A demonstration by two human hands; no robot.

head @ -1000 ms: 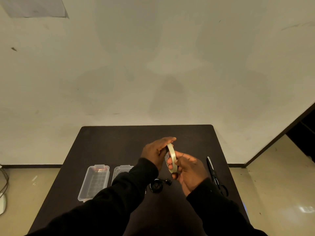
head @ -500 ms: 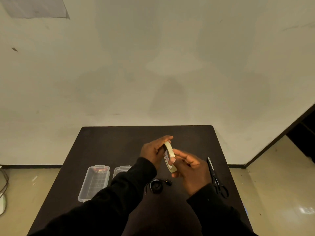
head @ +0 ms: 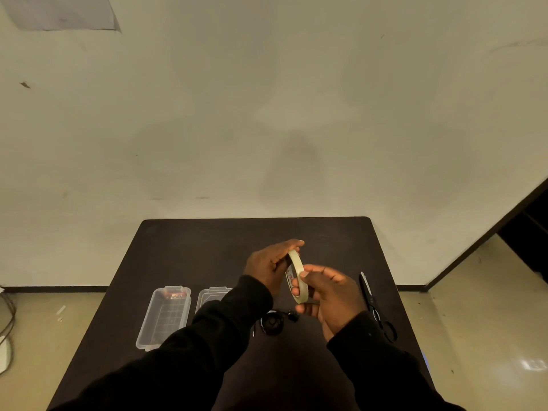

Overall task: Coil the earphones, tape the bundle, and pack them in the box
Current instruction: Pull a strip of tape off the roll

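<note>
Both hands hold a pale roll of tape (head: 297, 271) upright above the dark table (head: 207, 247). My left hand (head: 268, 266) grips the roll's far rim. My right hand (head: 326, 292) pinches its near edge with thumb and fingers. Below the hands, a black coiled bundle of earphones (head: 271, 321) lies on the table, partly hidden by my left sleeve. A clear plastic box (head: 164, 317) stands open at the left, and its clear lid (head: 212, 295) lies beside it, half covered by the sleeve.
Black scissors (head: 375, 307) lie along the table's right side, blades pointing away. A pale wall rises behind the table. Cables (head: 6, 315) trail on the floor at the far left.
The roll has tilted and turned slightly between my hands. My right fingers have shifted their pinch along its near edge. The earphones, box and scissors have not moved.
</note>
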